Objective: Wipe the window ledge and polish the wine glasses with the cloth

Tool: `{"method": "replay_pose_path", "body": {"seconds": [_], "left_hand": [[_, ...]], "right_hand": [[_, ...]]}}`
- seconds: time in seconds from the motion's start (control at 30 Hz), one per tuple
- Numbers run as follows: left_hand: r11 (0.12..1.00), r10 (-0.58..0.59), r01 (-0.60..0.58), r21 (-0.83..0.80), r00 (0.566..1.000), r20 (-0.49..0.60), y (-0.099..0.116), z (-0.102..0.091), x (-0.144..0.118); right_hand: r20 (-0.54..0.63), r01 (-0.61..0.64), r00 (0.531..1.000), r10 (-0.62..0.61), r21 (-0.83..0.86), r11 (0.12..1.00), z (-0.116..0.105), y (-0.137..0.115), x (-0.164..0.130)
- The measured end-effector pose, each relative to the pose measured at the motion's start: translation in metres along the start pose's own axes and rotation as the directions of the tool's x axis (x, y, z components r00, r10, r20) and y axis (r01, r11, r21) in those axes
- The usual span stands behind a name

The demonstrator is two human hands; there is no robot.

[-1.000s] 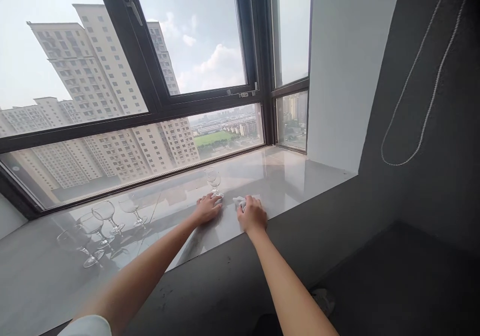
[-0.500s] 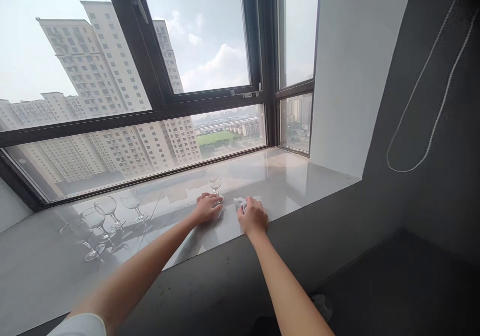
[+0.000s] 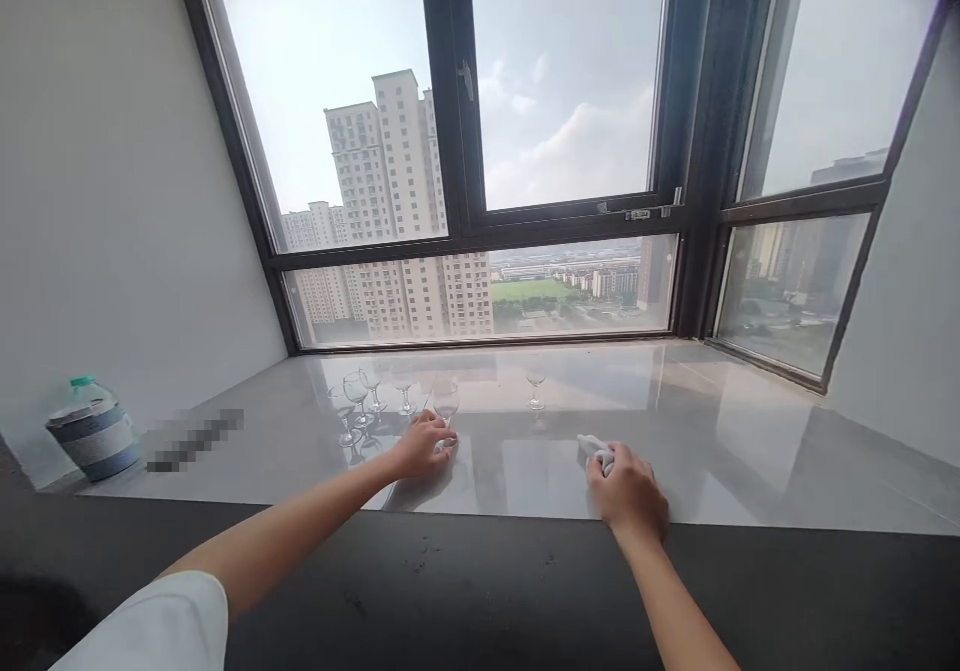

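Head camera looks down on a wine glass [image 3: 445, 400] standing upright on a glossy grey stone window sill [image 3: 720, 451], a little back from the sill's front edge and left of the middle of the picture. The left hand [image 3: 422, 448] lies at the foot of that glass, palm down, its fingers [image 3: 442, 443] curled loosely around the base; the hand covers the base, so how firmly it grips cannot be told. The right hand [image 3: 628, 491] is well apart to the right, near the front edge of the sill, closed in a loose fist over a small crumpled white cloth [image 3: 595, 447], part of which sticks out beyond the knuckles toward the window and rests on the stone.

Just left of the held glass stands a tight group of three or four more glasses [image 3: 360, 401], all upright, with their reflections showing in the polished surface. Another, smaller glass [image 3: 535, 388] stands alone further back, between the two hands. At the far left end of the sill, against the white wall, sits a large water bottle [image 3: 91, 433] with a green cap and a dark band round it. Behind the sill runs a dark-framed window [image 3: 450, 151] with tall apartment blocks and cloudy sky beyond. A white sleeve [image 3: 161, 626] shows at the lower left.
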State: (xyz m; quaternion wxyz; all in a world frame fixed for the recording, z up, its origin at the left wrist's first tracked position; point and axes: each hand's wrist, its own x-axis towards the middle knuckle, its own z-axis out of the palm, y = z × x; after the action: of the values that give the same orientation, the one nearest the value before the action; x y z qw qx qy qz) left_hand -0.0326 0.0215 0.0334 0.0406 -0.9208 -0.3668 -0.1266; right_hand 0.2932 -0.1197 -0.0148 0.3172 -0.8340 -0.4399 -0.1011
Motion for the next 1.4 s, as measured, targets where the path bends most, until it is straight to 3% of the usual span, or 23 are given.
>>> {"method": "replay_pose_path", "body": {"seconds": [0.2,0.37,0.53,0.73,1.17,1.4], "left_hand": [[0.991,-0.084,0.086,0.106,0.996,-0.020,-0.046,-0.017,-0.058],[0.978,-0.171,0.176,0.112,0.983,-0.061,-0.068,-0.016,-0.083],[0.944,-0.324,0.328,0.037,0.943,-0.080,-0.078,-0.001,-0.083],[0.895,-0.446,0.446,-0.014,0.895,-0.022,-0.084,0.009,-0.081],[0.890,-0.456,0.456,0.004,0.890,0.007,-0.085,0.009,-0.081],[0.889,-0.456,0.456,-0.024,0.883,-0.109,-0.087,0.011,-0.083]], "right_hand": [[0.014,-0.011,1.000,0.011,-0.019,1.000,0.004,0.003,0.001],[0.033,-0.005,0.999,0.006,-0.026,1.000,0.004,0.004,0.001],[0.049,-0.024,0.998,0.025,-0.030,0.999,0.000,0.001,0.000],[0.048,-0.042,0.998,0.043,-0.030,0.999,-0.001,0.001,-0.001],[0.041,-0.050,0.998,0.051,-0.036,0.998,0.001,0.003,-0.001],[0.038,-0.042,0.998,0.044,-0.035,0.998,0.004,0.004,0.000]]}}
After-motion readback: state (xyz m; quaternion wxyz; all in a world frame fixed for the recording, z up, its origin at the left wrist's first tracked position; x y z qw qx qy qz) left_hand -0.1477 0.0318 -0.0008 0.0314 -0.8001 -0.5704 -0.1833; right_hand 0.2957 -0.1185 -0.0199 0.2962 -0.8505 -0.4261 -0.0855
